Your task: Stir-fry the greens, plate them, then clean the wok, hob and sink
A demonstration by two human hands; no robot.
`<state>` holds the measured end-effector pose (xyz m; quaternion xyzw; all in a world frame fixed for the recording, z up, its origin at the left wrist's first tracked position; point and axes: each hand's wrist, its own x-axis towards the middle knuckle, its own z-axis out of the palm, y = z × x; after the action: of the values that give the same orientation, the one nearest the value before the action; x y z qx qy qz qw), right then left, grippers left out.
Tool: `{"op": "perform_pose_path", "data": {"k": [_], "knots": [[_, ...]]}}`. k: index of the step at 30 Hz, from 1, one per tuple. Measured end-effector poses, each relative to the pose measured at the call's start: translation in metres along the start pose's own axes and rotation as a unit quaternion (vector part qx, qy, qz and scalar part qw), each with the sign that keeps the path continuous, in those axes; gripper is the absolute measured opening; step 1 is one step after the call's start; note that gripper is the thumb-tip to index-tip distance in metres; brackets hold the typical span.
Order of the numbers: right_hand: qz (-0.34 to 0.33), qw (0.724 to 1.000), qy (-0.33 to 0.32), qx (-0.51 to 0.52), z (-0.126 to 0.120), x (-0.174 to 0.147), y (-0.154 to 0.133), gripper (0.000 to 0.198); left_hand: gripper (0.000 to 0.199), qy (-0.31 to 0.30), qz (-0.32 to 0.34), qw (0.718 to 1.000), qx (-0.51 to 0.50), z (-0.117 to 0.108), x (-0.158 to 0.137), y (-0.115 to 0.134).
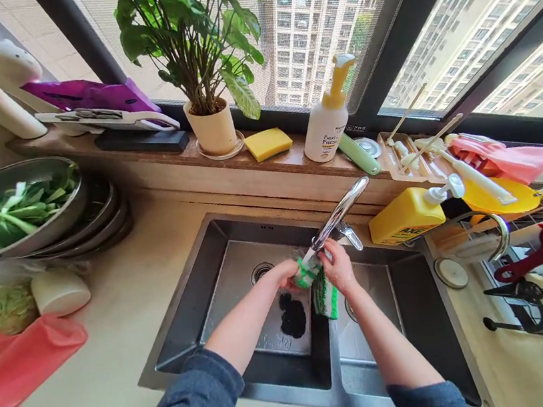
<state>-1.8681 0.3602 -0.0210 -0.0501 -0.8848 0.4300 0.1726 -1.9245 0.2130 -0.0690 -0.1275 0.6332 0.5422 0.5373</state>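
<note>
Under the spout of the chrome faucet (pixel 340 210), both my hands hold a green and white striped cloth (pixel 325 293). My left hand (pixel 287 274) is closed on the bunched end, its fingertips partly hidden by the cloth. My right hand (pixel 338 268) grips the cloth close to the spout. The lower part of the cloth hangs down over the divider of the double sink (pixel 326 374). A dark, wet patch or scrap (pixel 292 315) lies on the floor of the left basin, beneath my left wrist.
A yellow detergent bottle (pixel 404 215) lies tilted behind the sink. On the sill stand a white pump bottle (pixel 326 125), a yellow sponge (pixel 268 144) and a potted plant (pixel 213 127). Leafy greens fill a pan (pixel 63 212) at left; a dish rack with scissors (pixel 541 290) stands right.
</note>
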Motion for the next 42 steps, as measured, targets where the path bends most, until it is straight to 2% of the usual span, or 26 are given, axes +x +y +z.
{"op": "perform_pose_path", "data": {"k": [2,4,6,9,11,14,16,18,20,22,24,26,27,29,31,33,34,36,37,39,42], "knots": [[-0.054,0.994,0.031,-0.091,-0.022,0.012,0.001,0.026,0.021,0.014,-0.017,0.999,-0.023,0.003,-0.006,0.003],[-0.051,0.979,0.055,-0.189,-0.037,0.017,0.007,0.032,0.023,0.036,-0.025,0.998,-0.053,0.007,-0.011,0.006],[-0.001,0.960,0.055,-0.276,-0.043,0.014,0.020,0.045,0.028,0.057,-0.024,0.995,-0.077,0.011,-0.015,0.008],[0.086,0.943,0.012,-0.321,-0.039,0.002,0.043,0.064,0.043,0.075,-0.018,0.991,-0.107,0.013,-0.024,0.008],[0.103,0.940,-0.005,-0.325,-0.035,-0.008,0.049,0.070,0.054,0.074,-0.022,0.990,-0.117,0.010,-0.033,0.006],[0.026,0.948,-0.032,-0.315,-0.032,-0.026,0.034,0.080,0.062,0.032,-0.022,0.990,-0.137,0.001,-0.055,0.001],[-0.061,0.959,-0.093,-0.259,-0.027,-0.037,0.013,0.087,0.062,-0.039,-0.001,0.988,-0.149,-0.007,-0.072,-0.003],[-0.118,0.963,-0.172,-0.172,-0.016,-0.046,-0.009,0.096,0.056,-0.114,0.029,0.984,-0.134,-0.015,-0.090,-0.006],[-0.130,0.956,-0.244,-0.096,-0.004,-0.050,-0.026,0.099,0.051,-0.162,0.053,0.982,-0.084,-0.022,-0.106,-0.008],[-0.116,0.942,-0.307,-0.074,0.007,-0.051,-0.036,0.086,0.045,-0.183,0.061,0.981,-0.001,-0.026,-0.117,-0.011],[-0.096,0.919,-0.367,-0.105,0.016,-0.049,-0.043,0.064,0.038,-0.163,0.052,0.980,0.106,-0.026,-0.123,-0.018],[-0.064,0.896,-0.415,-0.147,0.024,-0.049,-0.048,0.046,0.035,-0.111,0.046,0.974,0.194,-0.021,-0.124,-0.028],[-0.046,0.888,-0.429,-0.161,0.028,-0.049,-0.050,0.041,0.037,-0.080,0.053,0.971,0.221,-0.018,-0.124,-0.034],[-0.012,0.879,-0.442,-0.176,0.033,-0.052,-0.052,0.045,0.046,-0.025,0.080,0.965,0.247,-0.010,-0.122,-0.047],[0.018,0.888,-0.432,-0.160,0.034,-0.057,-0.051,0.059,0.050,0.019,0.113,0.958,0.262,-0.006,-0.124,-0.056],[0.049,0.923,-0.371,-0.090,0.028,-0.066,-0.049,0.071,0.042,0.037,0.127,0.954,0.268,-0.010,-0.128,-0.060],[0.044,0.944,-0.324,-0.046,0.023,-0.072,-0.049,0.073,0.035,0.034,0.117,0.961,0.247,-0.014,-0.130,-0.061],[-0.030,0.969,-0.245,0.008,0.011,-0.084,-0.048,0.078,0.022,-0.009,0.070,0.986,0.150,-0.023,-0.136,-0.061],[-0.094,0.968,-0.233,-0.003,0.005,-0.089,-0.048,0.081,0.020,-0.052,0.038,0.994,0.090,-0.027,-0.138,-0.061],[-0.217,0.939,-0.257,-0.071,-0.005,-0.097,-0.050,0.082,0.023,-0.143,-0.017,0.990,0.008,-0.029,-0.142,-0.061],[-0.318,0.889,-0.293,-0.150,-0.012,-0.097,-0.055,0.062,0.022,-0.219,-0.052,0.974,0.028,-0.019,-0.150,-0.059]]}}
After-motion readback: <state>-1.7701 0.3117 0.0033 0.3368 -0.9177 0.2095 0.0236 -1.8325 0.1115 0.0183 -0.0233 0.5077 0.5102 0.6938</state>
